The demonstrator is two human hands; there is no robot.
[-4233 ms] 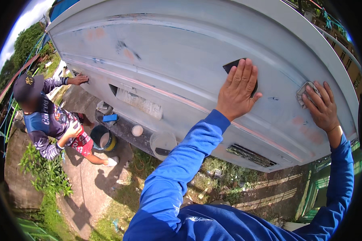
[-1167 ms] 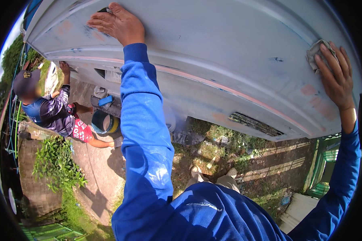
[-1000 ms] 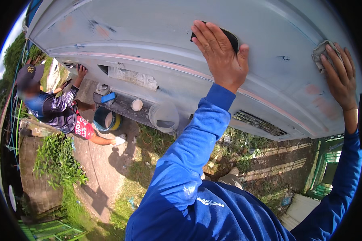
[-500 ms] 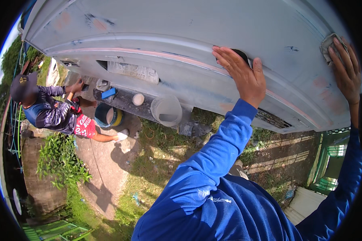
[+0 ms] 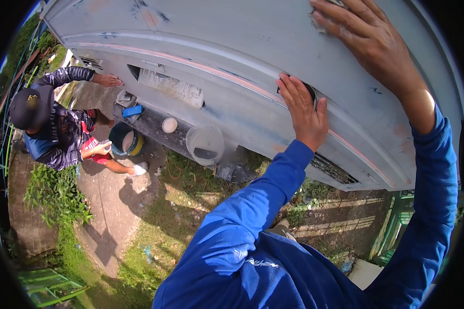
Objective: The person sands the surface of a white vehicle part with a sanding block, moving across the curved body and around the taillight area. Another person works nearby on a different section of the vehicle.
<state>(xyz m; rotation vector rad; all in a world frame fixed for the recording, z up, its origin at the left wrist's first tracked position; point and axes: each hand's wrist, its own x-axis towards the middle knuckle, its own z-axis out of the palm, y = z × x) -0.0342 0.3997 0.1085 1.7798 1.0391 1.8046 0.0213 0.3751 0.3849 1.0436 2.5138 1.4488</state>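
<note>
In front of me stands a large grey body panel (image 5: 232, 38) with pinkish and dark scuffed patches. High on it my right hand (image 5: 363, 38) presses a grey cloth (image 5: 320, 24), mostly hidden under the fingers and cut by the upper frame edge. My left hand (image 5: 305, 114) lies on the panel's raised ridge, fingers stretched out. Between its fingers and thumb shows a dark, rounded shape (image 5: 309, 94); I cannot tell whether it is an opening or a separate thing. A pink stripe (image 5: 232, 79) runs along the panel.
At left, a person in a cap (image 5: 51, 118) touches the panel with one hand. Nearby are a dark bucket (image 5: 138, 144), a dark bench (image 5: 154, 131) with a blue block (image 5: 132, 110) and a small round container (image 5: 169, 125), and a translucent tub (image 5: 204, 136). Green bars (image 5: 397, 226) stand at right.
My right hand has swept the cloth up and left across the panel, while my left hand stays almost in place. The other person now reaches one hand to the panel.
</note>
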